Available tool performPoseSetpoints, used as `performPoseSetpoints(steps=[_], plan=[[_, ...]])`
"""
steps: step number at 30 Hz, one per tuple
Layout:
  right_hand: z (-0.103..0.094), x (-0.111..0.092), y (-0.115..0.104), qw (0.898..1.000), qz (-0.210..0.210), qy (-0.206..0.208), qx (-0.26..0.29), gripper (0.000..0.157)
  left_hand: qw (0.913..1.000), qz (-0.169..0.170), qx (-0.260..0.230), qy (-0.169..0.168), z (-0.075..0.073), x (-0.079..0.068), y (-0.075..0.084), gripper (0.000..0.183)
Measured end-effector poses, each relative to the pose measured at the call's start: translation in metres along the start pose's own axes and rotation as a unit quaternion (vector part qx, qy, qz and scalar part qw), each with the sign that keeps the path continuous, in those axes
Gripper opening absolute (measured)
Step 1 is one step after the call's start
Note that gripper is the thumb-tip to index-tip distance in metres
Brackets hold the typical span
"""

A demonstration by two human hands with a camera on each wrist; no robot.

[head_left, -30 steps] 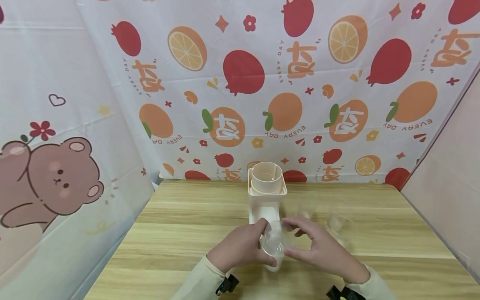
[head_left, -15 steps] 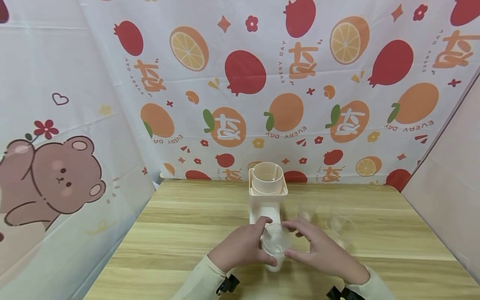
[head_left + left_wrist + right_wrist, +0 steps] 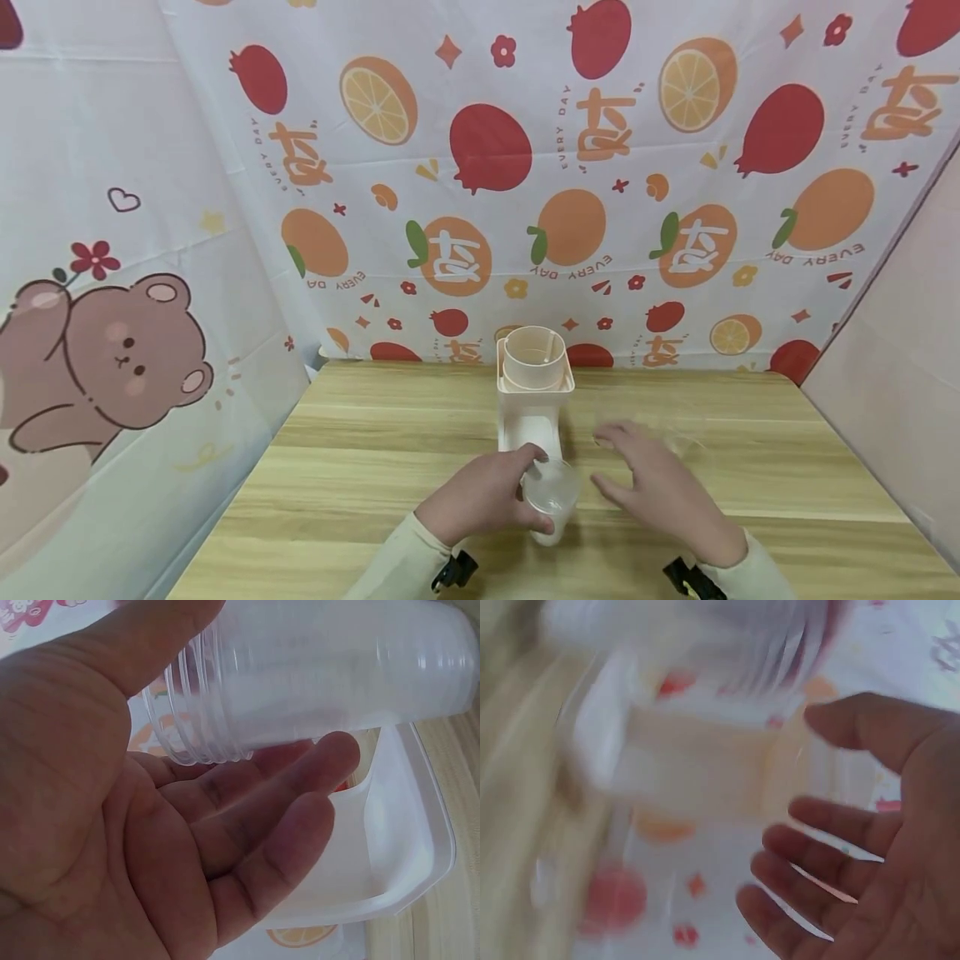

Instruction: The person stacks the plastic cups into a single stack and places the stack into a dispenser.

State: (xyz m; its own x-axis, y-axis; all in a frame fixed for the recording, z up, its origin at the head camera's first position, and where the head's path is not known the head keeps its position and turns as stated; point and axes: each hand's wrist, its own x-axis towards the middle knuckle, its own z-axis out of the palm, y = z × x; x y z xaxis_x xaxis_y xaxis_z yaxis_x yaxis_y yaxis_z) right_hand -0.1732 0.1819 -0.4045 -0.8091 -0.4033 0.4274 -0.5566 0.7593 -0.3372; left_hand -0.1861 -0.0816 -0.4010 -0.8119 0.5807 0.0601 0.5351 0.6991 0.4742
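Note:
My left hand (image 3: 517,496) grips a stack of clear plastic cups (image 3: 552,493) just above the wooden table (image 3: 360,467), thumb on the far side and fingers curled under. The left wrist view shows the ribbed cup stack (image 3: 315,675) lying on its side between thumb and fingers (image 3: 300,787). Right of the stack, my right hand (image 3: 626,462) hovers with fingers spread, touching nothing. Blurred in the right wrist view, that hand (image 3: 855,855) is open and empty. A cream cup dispenser (image 3: 534,387) stands just behind the stack.
A faint clear cup (image 3: 688,443) stands on the table beyond my right hand. Fruit-print cloth (image 3: 487,167) hangs behind the table, a bear-print cloth (image 3: 112,350) lines the left side and a plain panel (image 3: 892,358) the right.
My right hand has let go of the cup stack and moved right, fingers spreading. The left hand keeps hold of the stack, which has tilted slightly.

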Motion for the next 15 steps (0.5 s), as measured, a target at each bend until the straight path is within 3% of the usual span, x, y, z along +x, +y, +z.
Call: performPoseSetpoints(steps=[3, 7, 15], plan=[[-0.001, 0.001, 0.008, 0.998, 0.014, 0.021, -0.051, 0.035, 1.0000, -0.001, 0.003, -0.002, 0.000, 0.001, -0.001, 0.076], [0.001, 0.000, 0.015, 0.997, 0.011, 0.021, -0.069, 0.032, 1.0000, -0.004, 0.002, -0.004, -0.001, 0.000, -0.002, 0.076], [0.010, -0.001, 0.023, 0.995, 0.029, -0.033, -0.088, 0.064, 0.9999, -0.009, -0.003, -0.011, 0.000, 0.000, -0.001, 0.076]])
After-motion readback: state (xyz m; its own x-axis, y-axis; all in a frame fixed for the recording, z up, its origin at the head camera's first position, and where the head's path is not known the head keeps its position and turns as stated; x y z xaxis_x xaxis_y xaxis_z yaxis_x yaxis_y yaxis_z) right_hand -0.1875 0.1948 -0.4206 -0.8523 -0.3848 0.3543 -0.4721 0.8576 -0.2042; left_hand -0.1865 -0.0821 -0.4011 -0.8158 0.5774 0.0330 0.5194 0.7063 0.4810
